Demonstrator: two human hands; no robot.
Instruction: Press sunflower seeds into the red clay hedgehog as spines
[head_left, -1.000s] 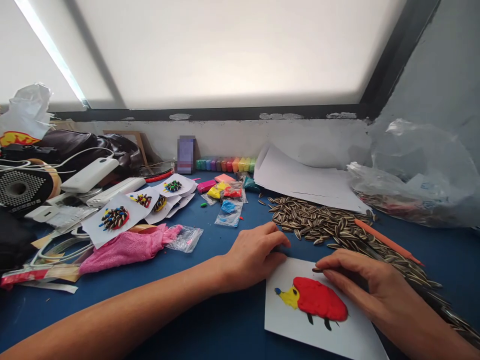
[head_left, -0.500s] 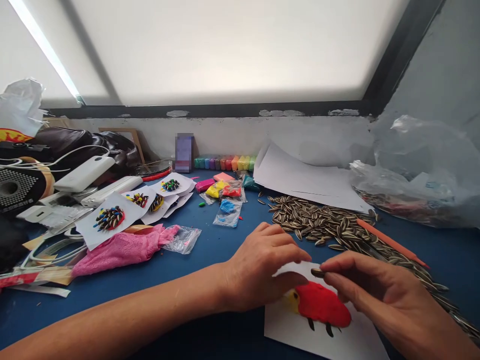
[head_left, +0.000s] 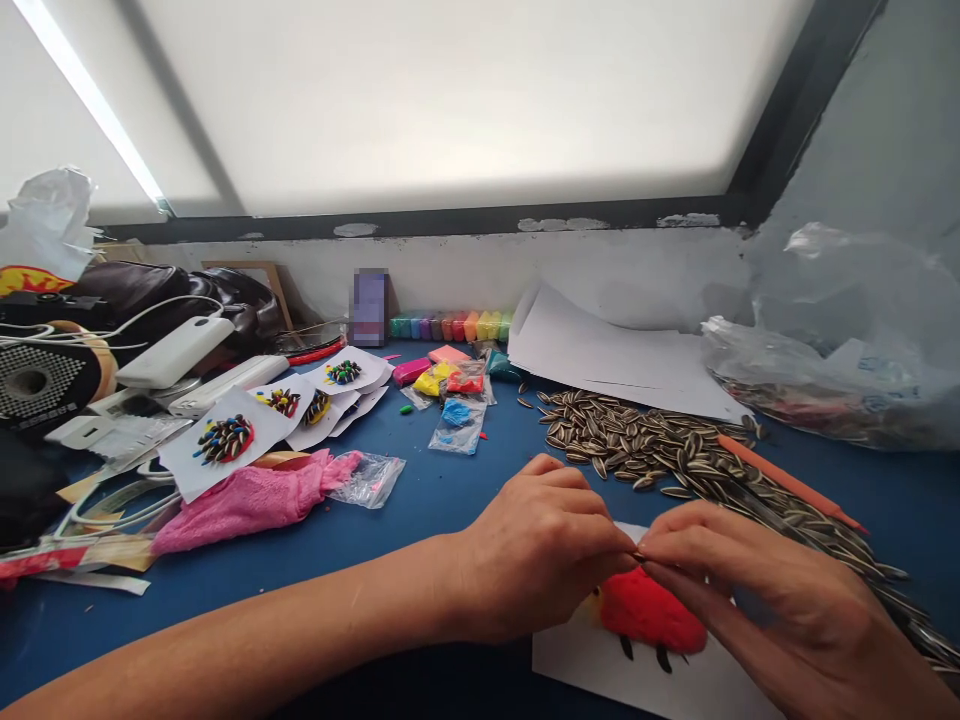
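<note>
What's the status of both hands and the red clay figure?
Left hand, right hand: together above white paper, seed barely visible between. Red clay figure: partly hidden by hands.

The clay animal's body [head_left: 652, 612] was red, the sunflower seeds [head_left: 615, 435] striped black and cream, the tabletop [head_left: 439, 500] blue.

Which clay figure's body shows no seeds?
The red figure below the left hand and right hand: its visible body is bare, whereas the figures at left bristle with seeds.

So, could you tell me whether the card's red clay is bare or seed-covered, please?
Bare where visible: the red clay shows plain red; the left hand and right hand partly hide it.
</note>
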